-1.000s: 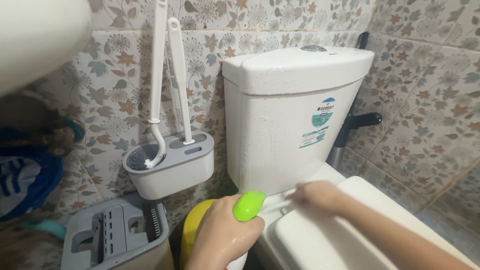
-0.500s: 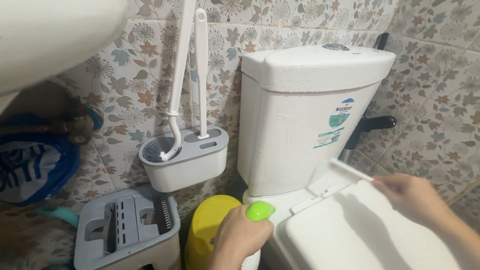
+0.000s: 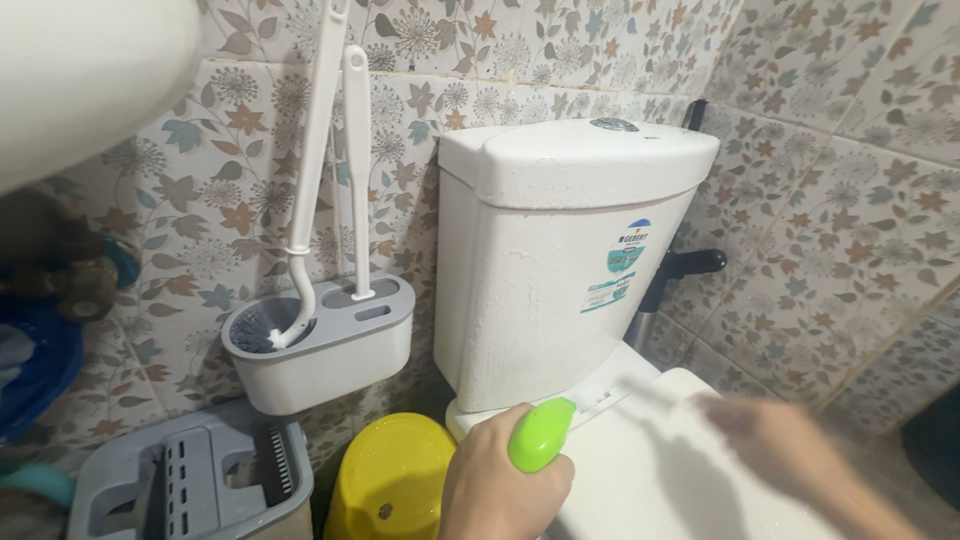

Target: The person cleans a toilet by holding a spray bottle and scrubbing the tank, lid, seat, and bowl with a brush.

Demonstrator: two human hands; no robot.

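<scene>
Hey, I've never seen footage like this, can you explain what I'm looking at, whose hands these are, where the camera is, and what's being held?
The camera is worn on a person's head and looks down, so the two bare hands at the bottom are that person's own. There is no machine here.

The left hand grips a bottle with a bright green cap; the bottle's body is mostly hidden. The right hand is blurred over the closed white toilet lid; whether it holds anything cannot be told.

Behind stands the white cistern, wet with droplets. On the flowered tile wall hangs a grey holder with two white brushes. Below are a yellow container and a grey bucket.
</scene>
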